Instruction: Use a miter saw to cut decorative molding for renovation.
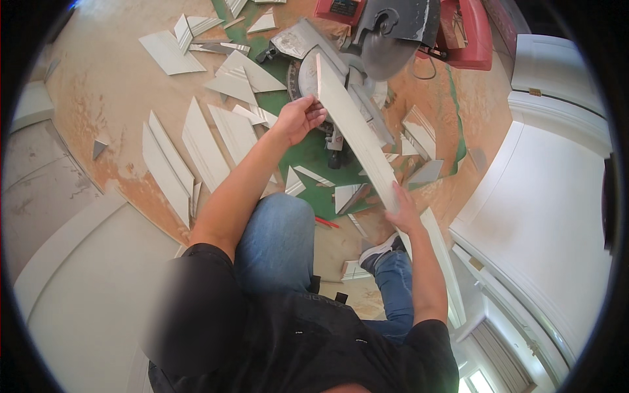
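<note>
A long white trim board [357, 141] slants from the round table of a miter saw [304, 75] down toward my right knee. My left hand [301, 120] is closed at the board's left edge near its far end, fingers curled and thumb against it. Farther down, my right hand [405, 211] grips the board from its right side; part of those fingers is hidden. The saw's dark head and blade guard [386, 56] stand beyond the board's far end, to the right. The board's lower end passes behind my right forearm.
Several cut white trim offcuts [206, 144] lie on the dusty floor and green mat [314, 154]. A red toolbox-like case [468, 46] sits behind the saw. Large white panels [537, 190] stand at right; a pale panel [85, 281] is at left. A red pencil-like stick [326, 223] lies near my knee.
</note>
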